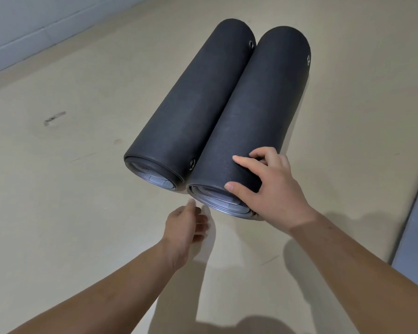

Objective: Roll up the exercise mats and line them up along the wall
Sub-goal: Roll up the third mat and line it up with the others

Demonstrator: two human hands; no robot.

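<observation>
Writing or brand marks are not showing anywhere on the mats that you are handling; the only details on their dark skins are small metal eyelets [192, 163] near the ends. Two rolled-up exercise mats of dark grey, matte foam are lying on the pale beige floor [58, 189], side by side and touching along their length. The left rolled mat [191, 102] and the right rolled mat [249, 116] are both pointing their near ends toward you, and those ends are showing the lighter grey, ribbed inner layers wound in a spiral. Your right hand [268, 189] is resting on the near end of the right rolled mat, with the fingers spread and curved over its top and the thumb [234, 188] pressing at the rim, so it is gripping the roll loosely rather than closing round it. Your left hand [186, 225] is hovering just short of the mats' near ends, loosely open and holding nothing; it is slightly blurred. A pale grey wall [22, 25] is running along the far left, well apart from the mats.
</observation>
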